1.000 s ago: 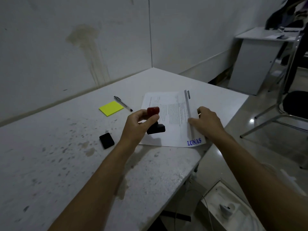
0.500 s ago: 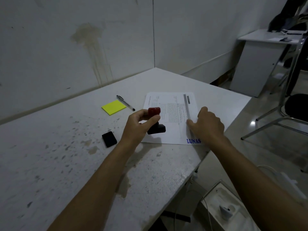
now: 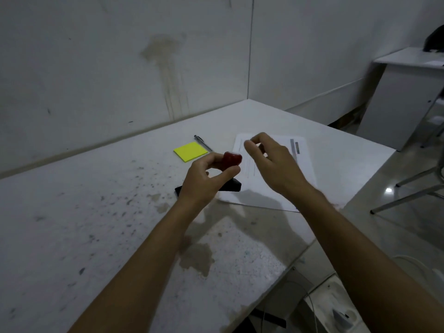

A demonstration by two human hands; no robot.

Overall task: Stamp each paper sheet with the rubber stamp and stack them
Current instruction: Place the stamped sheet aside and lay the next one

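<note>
On the white bench (image 3: 96, 224), near the front right corner: printed paper sheet (image 3: 305, 174) lies flat, its near corner close to the bench edge. Left hand (image 3: 204, 181) is grasping the rubber stamp (image 3: 231, 159) by its red knob, thumb on the near side, fingers wrapped over the far side; the stamp's black base shows below the thumb, at the sheet's left edge. Can't tell whether the base is touching the paper or held just above it. Right hand (image 3: 271, 162) is raised over the sheet, released, nothing in it, fingers loosely curled with thumb and forefinger close together but apart; it casts a shadow on the paper's near part. Hands are near each other, not touching. A small black object (image 3: 179, 189) peeks out on the bench behind the left wrist, mostly hidden. Farther back on the left: yellow sticky-note pad (image 3: 190, 151), with a pen (image 3: 203, 143) just beside its right edge. Bench surface is speckled with dark spots and a brownish stain near the front.
</note>
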